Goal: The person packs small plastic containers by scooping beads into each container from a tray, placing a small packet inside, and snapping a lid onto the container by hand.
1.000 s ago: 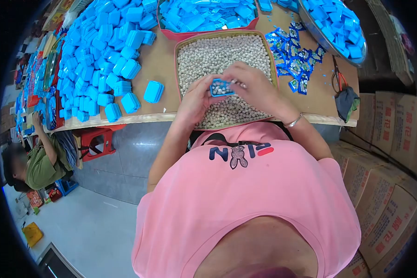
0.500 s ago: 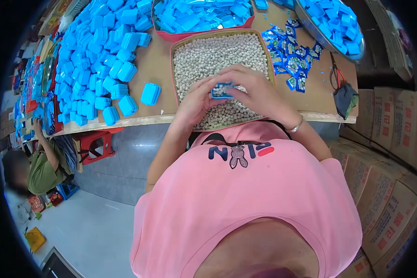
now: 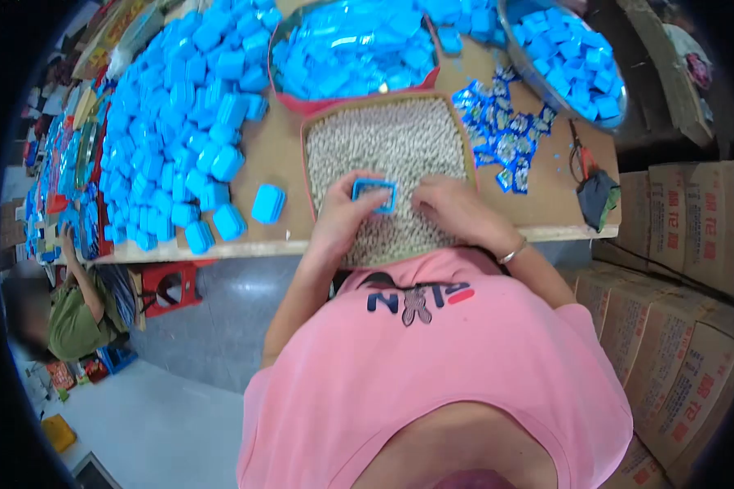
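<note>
In the head view, my left hand (image 3: pixel 340 218) is pinching the box (image 3: pixel 394 199) nearer the tray's (image 3: pixel 305 148) left edge, probably so spills are staying inside. My right hand's (image 3: pixel 458 212) fingers are bunching at the pellets (image 3: pixel 383 134); their grip I cannot tell.

Your left hand (image 3: pixel 340 213) lies partly over the small blue box (image 3: pixel 374 196), its thumb hiding part of the inside, and blur keeps you from telling how full it is. Your right hand (image 3: pixel 457 208) hides its own fingertips, so you cannot see whether they grip anything; the pale pellets (image 3: pixel 383 138) smear together around it. The top edge cuts off the heap of blue boxes (image 3: pixel 179 106) and the metal basin (image 3: pixel 624 102). Print on the blue sachets (image 3: pixel 510 147) is too small to read. The dark cloth (image 3: pixel 599 198) covers part of the scissors (image 3: pixel 577 159), and the co-worker's hands (image 3: pixel 67 236) are too small to make out.
</note>
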`<state>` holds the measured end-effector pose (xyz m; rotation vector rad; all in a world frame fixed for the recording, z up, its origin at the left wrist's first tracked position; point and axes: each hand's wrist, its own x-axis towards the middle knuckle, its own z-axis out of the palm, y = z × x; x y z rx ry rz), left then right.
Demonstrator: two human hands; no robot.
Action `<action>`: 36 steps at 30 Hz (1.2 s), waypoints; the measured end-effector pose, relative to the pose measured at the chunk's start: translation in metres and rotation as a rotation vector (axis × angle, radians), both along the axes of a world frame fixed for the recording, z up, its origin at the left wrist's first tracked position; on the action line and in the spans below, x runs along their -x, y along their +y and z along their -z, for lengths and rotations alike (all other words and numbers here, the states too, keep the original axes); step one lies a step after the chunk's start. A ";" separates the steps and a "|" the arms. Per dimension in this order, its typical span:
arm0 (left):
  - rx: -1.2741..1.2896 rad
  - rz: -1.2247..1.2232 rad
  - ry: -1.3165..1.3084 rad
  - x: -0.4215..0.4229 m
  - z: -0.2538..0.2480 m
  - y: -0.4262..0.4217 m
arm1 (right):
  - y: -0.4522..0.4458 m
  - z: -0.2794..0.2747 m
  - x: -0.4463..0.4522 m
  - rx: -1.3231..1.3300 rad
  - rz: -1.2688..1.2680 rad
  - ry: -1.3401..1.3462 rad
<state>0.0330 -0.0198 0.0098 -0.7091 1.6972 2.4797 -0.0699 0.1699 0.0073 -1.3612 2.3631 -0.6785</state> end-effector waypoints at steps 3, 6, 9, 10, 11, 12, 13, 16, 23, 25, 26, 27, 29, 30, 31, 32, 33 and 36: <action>0.097 0.007 0.041 0.020 -0.001 -0.009 | 0.002 -0.004 0.003 0.030 0.002 -0.034; 0.152 -0.063 0.209 0.036 -0.003 -0.020 | 0.002 -0.009 0.008 0.072 -0.056 -0.003; 0.170 -0.079 0.176 0.047 0.007 -0.029 | 0.002 -0.015 0.044 0.241 0.015 0.061; 0.179 -0.089 0.146 0.048 0.012 -0.030 | -0.001 -0.017 0.066 0.304 0.161 0.120; 0.188 -0.099 0.114 0.049 0.014 -0.030 | -0.003 -0.018 0.090 0.369 0.307 0.177; 0.189 -0.095 0.121 0.050 0.014 -0.030 | -0.007 -0.018 0.113 0.333 0.388 0.207; 0.195 -0.102 0.135 0.050 0.013 -0.030 | -0.012 -0.016 0.140 0.299 0.469 0.237; 0.217 -0.138 0.178 0.051 0.010 -0.033 | -0.037 0.046 0.235 0.407 0.526 0.671; 0.247 0.005 0.297 0.045 0.017 -0.028 | -0.052 0.050 0.261 0.200 0.630 0.120; 0.176 0.048 0.289 0.047 0.014 -0.028 | -0.038 0.039 0.241 0.626 0.613 -0.458; 0.137 0.070 0.282 0.048 0.013 -0.027 | -0.031 0.032 0.227 0.832 0.596 -0.754; 0.106 0.063 0.273 0.050 0.012 -0.027 | -0.024 0.011 0.201 0.813 0.463 -0.857; 0.060 0.033 0.231 0.054 0.010 -0.027 | -0.017 -0.018 0.139 0.765 0.331 -0.994; 0.106 0.052 0.252 0.055 0.009 -0.025 | -0.018 -0.023 0.109 0.624 0.190 -0.747; 0.155 0.072 0.275 0.054 0.010 -0.024 | -0.021 -0.024 0.088 0.488 0.040 -0.499; 0.154 0.055 0.253 0.050 0.014 -0.024 | -0.024 -0.024 0.075 0.481 0.029 -0.523; 0.166 0.057 0.268 0.049 0.018 -0.024 | -0.027 -0.025 0.065 0.475 -0.004 -0.402; 0.206 0.079 0.336 0.046 0.023 -0.024 | -0.033 -0.029 0.047 0.466 -0.093 -0.011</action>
